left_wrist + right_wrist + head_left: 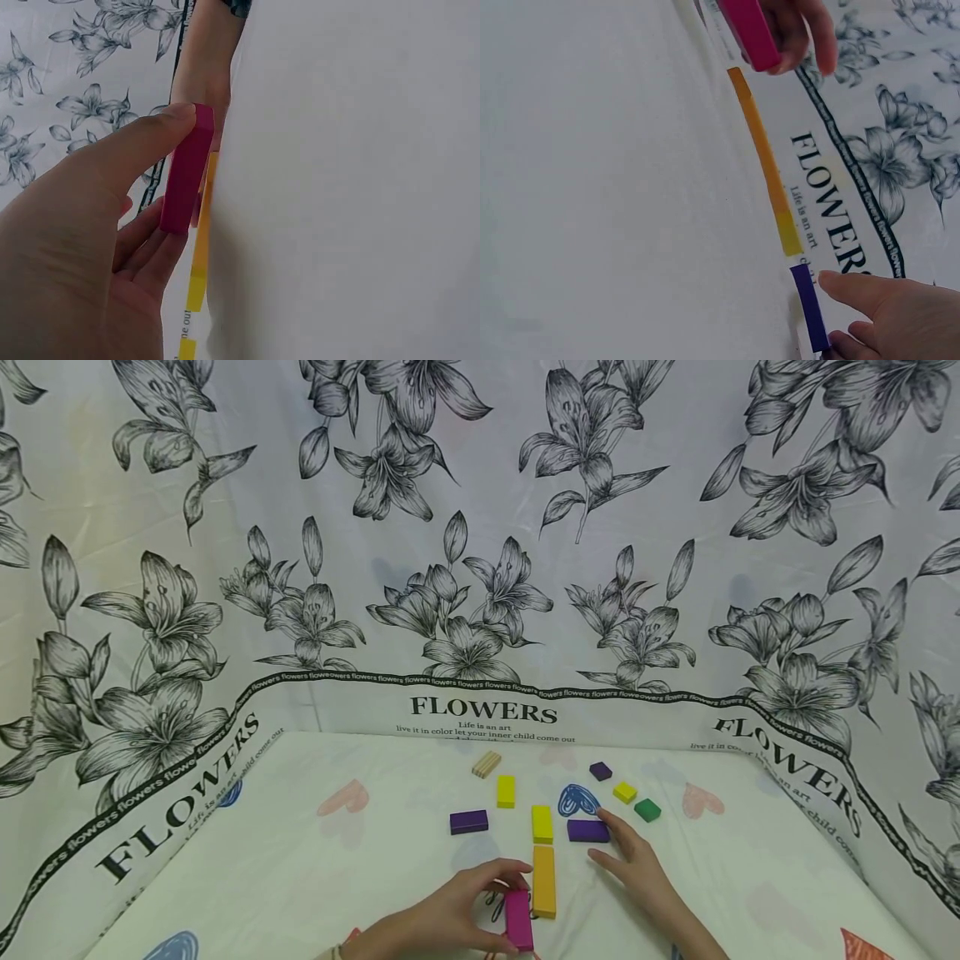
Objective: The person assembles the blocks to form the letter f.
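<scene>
My left hand pinches a magenta block by its two ends, thumb at the near end and fingers at the far one. Right beside that block lies a long orange block, with a yellow block in line beyond it. The fingers of my right hand are spread around the right end of a purple block. In the right wrist view the thumb stands slightly off this purple block, while fingertips are right at its lower end.
Farther left lie another purple block, a second yellow block and a bundle of wooden strips. Back right are a small purple block, a small yellow block and a green block. A flowered curtain rises behind.
</scene>
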Demonstrator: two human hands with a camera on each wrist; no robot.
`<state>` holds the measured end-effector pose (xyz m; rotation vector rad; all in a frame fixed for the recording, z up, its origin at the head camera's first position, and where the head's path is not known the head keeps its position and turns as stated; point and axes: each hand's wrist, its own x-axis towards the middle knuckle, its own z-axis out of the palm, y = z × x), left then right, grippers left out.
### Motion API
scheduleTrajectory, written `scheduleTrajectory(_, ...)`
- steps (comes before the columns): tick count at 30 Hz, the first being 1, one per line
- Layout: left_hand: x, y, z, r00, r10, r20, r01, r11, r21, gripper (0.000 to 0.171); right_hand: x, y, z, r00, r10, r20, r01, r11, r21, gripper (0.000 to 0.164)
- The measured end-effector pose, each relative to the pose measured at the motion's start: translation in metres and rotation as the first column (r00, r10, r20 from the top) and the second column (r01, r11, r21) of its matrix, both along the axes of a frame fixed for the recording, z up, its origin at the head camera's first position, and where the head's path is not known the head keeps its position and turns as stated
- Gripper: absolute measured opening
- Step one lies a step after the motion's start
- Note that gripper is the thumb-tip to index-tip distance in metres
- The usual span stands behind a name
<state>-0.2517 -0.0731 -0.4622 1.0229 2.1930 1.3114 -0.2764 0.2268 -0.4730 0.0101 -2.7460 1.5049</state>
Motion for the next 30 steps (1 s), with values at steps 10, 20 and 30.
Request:
scheduleTrajectory(10, 0.004, 0.007, 0.0, 0.998, -0.02, -0.066, 0.021, 1.0, 0.017, 0.075, -0.001, 0.0, -0.001, 1.0, -0.001, 0.001, 0.001, 1.0, 0.006, 0.071)
scheduleTrajectory(20, 0.008, 0.013, 0.002, 0.998, -0.057, -0.04, 0.058, 0.998, 0.019, 0.072, 0.0, -0.001, -0.001, 1.0, -0.004, -0.008, 0.004, 1.0, 0.013, 0.069)
scheduleTrajectory(30, 0.009, 0.018, 0.002, 0.99, -0.122, 0.065, 0.12, 0.992, 0.035, 0.07, -0.001, 0.0, -0.002, 1.0, -0.001, -0.019, 0.001, 1.0, 0.002, 0.07)
